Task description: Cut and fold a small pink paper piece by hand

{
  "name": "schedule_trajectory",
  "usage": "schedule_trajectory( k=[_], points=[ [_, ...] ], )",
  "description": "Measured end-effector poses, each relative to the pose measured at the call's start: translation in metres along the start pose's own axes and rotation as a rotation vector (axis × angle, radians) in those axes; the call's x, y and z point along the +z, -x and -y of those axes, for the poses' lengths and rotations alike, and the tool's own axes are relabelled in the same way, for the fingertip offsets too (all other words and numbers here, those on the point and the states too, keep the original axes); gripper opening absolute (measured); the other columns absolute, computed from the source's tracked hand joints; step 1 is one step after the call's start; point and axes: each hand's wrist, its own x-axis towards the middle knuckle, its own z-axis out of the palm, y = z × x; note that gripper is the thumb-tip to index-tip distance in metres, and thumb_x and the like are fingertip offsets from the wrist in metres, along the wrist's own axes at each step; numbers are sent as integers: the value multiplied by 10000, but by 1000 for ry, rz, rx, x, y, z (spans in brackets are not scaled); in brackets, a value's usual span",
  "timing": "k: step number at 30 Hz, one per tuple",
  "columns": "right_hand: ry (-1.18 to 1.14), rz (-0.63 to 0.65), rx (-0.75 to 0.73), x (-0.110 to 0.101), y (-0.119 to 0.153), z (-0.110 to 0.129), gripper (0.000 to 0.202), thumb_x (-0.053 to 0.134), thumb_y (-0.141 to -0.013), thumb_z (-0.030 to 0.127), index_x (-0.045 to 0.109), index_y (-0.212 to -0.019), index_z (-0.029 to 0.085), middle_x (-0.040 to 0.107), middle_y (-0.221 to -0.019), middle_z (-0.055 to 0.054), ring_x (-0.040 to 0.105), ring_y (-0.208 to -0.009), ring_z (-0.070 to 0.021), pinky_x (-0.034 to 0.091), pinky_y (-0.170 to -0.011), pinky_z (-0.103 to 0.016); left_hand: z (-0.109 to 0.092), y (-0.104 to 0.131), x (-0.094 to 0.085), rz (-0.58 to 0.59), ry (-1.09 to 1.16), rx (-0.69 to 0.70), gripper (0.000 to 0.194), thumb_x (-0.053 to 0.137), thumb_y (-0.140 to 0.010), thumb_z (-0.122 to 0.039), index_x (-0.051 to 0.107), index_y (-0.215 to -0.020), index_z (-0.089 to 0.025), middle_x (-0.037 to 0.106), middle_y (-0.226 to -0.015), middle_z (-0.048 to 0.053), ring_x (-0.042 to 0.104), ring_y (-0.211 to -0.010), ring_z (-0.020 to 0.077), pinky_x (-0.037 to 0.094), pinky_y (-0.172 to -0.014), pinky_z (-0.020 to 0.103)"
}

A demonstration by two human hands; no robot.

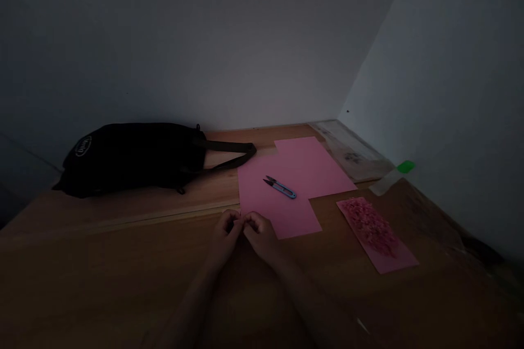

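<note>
My left hand [226, 233] and my right hand [258, 230] meet at the fingertips, just in front of the pink sheets. Both are closed in a pinch; whatever they hold is too small and dark to make out. Overlapping pink sheets [298, 169] lie flat on the wooden table [123, 262]. On them rests a small pair of blue-handled thread snips [282, 188], its blades pointing to the upper left. To the right, a heap of pink shreds [370, 226] covers much of a smaller pink card [395, 263].
A black bag [139, 158] lies at the back left, its strap [235, 155] reaching the pink sheets. Clear plastic [352, 152] is at the back right corner, beside a green-tipped translucent item [391, 177]. Walls stand behind and to the right.
</note>
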Motion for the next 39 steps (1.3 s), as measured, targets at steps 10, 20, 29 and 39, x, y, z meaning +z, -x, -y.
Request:
schedule_trajectory(
  k=[10,20,29,39],
  points=[
    [15,9,-7,0,-1,-3,89,475,-727,213,555,-711,177,511,-605,35,440,-567,-101,337,-524,-212,1,0,0,9,-8,-2,111,539,-740,-278,512,-692,-183,497,-672,-22,481,-657,128,386,-632,230],
    [-1,12,3,0,0,0,106,461,-713,181,566,-722,182,541,-638,29,471,-604,-109,351,-546,-215,2,0,0,9,9,5,107,540,-746,-272,510,-699,-181,494,-691,-19,475,-663,124,380,-628,224],
    [-41,-3,25,1,0,0,91,462,-701,230,540,-693,182,479,-595,39,416,-567,-105,326,-525,-215,-3,0,0,0,6,-13,111,536,-739,-282,514,-697,-181,496,-660,-27,469,-633,121,376,-604,222],
    [-32,12,11,0,0,-1,84,457,-702,190,540,-706,180,514,-616,33,439,-571,-99,334,-519,-208,-1,0,0,7,43,-25,147,560,-730,-316,515,-690,-182,493,-663,-20,467,-633,125,379,-601,222]
  ],
)
